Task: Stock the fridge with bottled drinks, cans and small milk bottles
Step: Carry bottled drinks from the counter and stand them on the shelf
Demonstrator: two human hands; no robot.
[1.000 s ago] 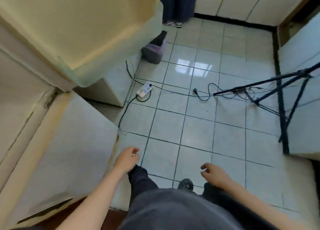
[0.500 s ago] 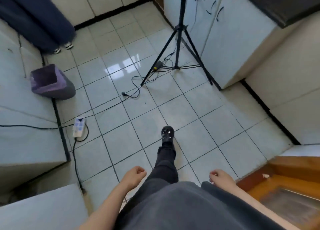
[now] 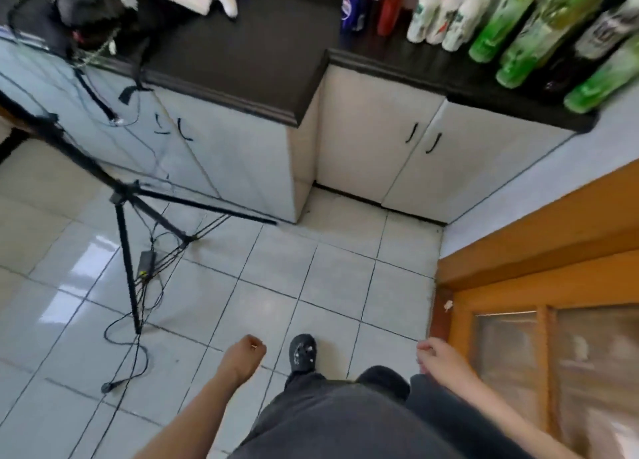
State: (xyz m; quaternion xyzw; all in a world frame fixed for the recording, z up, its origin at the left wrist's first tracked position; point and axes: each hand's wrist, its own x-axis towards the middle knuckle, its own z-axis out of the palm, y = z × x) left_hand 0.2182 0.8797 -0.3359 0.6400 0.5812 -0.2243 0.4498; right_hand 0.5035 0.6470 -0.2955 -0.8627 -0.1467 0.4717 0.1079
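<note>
Hanging low at the near edge of the view, the left hand (image 3: 247, 349) and right hand (image 3: 434, 355) are both lightly curled and carry nothing. From my remote seat I read that as arms at rest, not a grasp under way. One black shoe (image 3: 303, 353) is planted between them on the pale floor tiles (image 3: 276, 285), toe toward the cabinets.

To the left, a black tripod (image 3: 126, 237) stands over a tangle of cables (image 3: 138, 348) and a small power brick (image 3: 147, 263) (legs splayed wide for steadiness, I would guess). At the right, a wooden door (image 3: 553, 279) with glass panes borders the tiles.

Beyond, white cabinets (image 3: 363, 140) carry a dark counter (image 3: 249, 40), and the stock is on its far right end. A blue can (image 3: 354, 4) has a red container (image 3: 390, 6) just beside it. Next come a row of small white milk bottles (image 3: 437, 16), then green bottles (image 3: 518, 50) and one dark bottle (image 3: 600, 31). They stand upright and close together, presumably lined up for easy picking. A black bag (image 3: 83, 6) sits at the counter's left end, well apart from the drinks.

The fridge is not in view, and none of the drinks shown here is in it. My judgement is that the next load comes from that row.
</note>
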